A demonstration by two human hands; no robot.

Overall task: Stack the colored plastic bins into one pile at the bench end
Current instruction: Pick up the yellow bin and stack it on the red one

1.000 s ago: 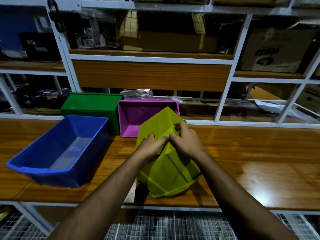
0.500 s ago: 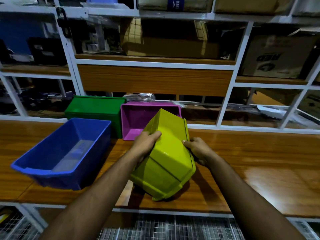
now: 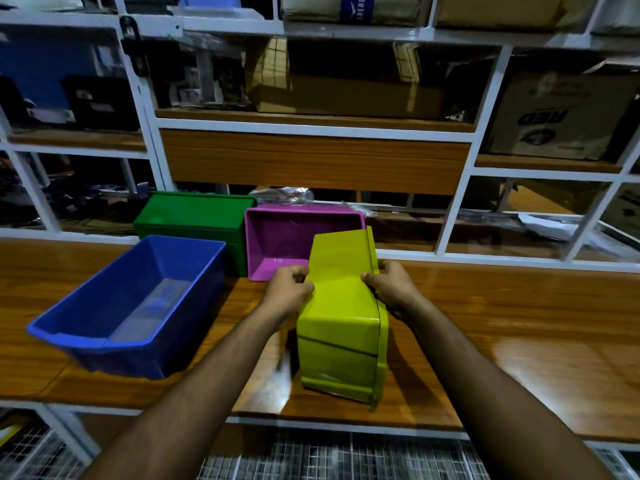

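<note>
I hold the yellow-green bin (image 3: 341, 317) between both hands over the near part of the wooden bench (image 3: 519, 327). It is turned so that its bottom and one side face me, its opening away from view; its lower end sits close to the bench's near edge, though I cannot tell whether it touches the wood. My left hand (image 3: 289, 292) presses against the bin's left side with the fingers curled in on it. My right hand (image 3: 391, 287) grips the right edge, fingers wrapped around behind the rim.

To the left stands the blue bin (image 3: 131, 306), upright and open. Farther back, against the white shelf frame (image 3: 453, 220), the green bin (image 3: 194, 216) sits on the left with the pink bin (image 3: 287, 237) touching its right side. The pink bin's near right corner is hidden behind the bin I hold.
</note>
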